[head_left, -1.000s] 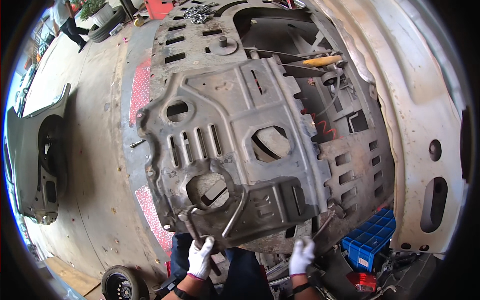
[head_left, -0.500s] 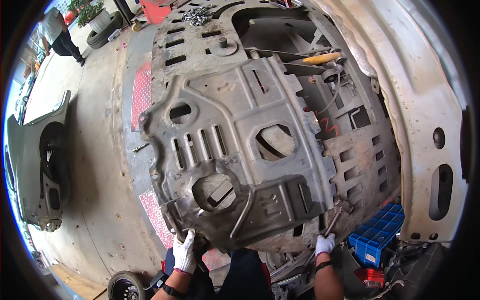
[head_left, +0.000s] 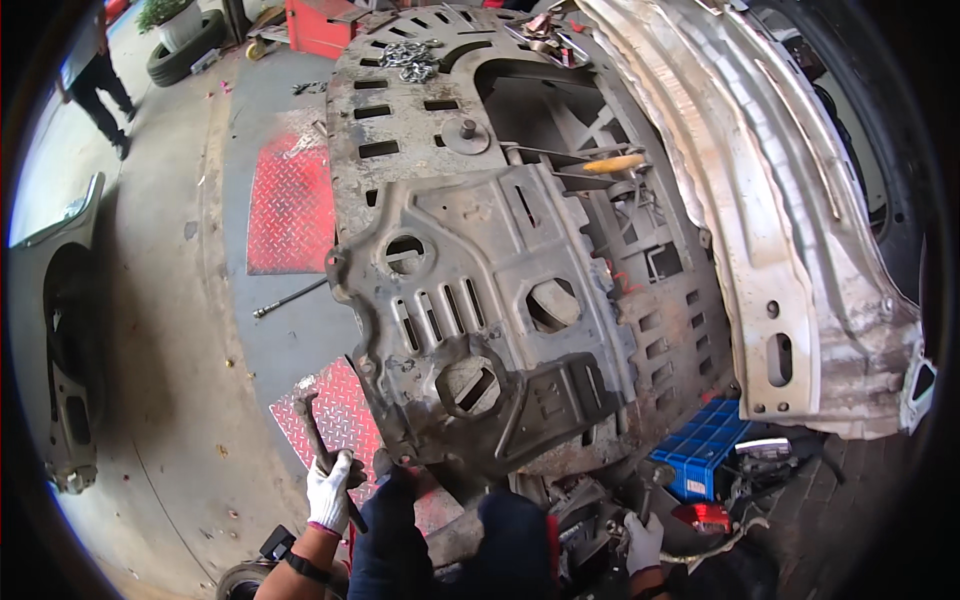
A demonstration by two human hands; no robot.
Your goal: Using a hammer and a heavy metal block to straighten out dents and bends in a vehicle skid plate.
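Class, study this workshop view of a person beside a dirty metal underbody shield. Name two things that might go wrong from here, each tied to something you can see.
1. The metal shield appears to rest on other panels with neither hand on it; it might slide or tip towards the person's legs.
2. The left hand grips a long wrench while the right hand reaches into cluttered parts beside the blue crate; a finger may get pinched or cut.

The large grey stamped-metal underbody shield (head_left: 490,330) looks matt, grimy and rust-flecked. The red chequer-plate metal floor panel (head_left: 290,205) is ribbed and scuffed. The blue plastic crate (head_left: 705,450) looks smooth. Both hands, left hand (head_left: 328,495) and right hand (head_left: 643,542), wear white knitted cloth gloves; the long dark metal bar (head_left: 320,445) looks dull.
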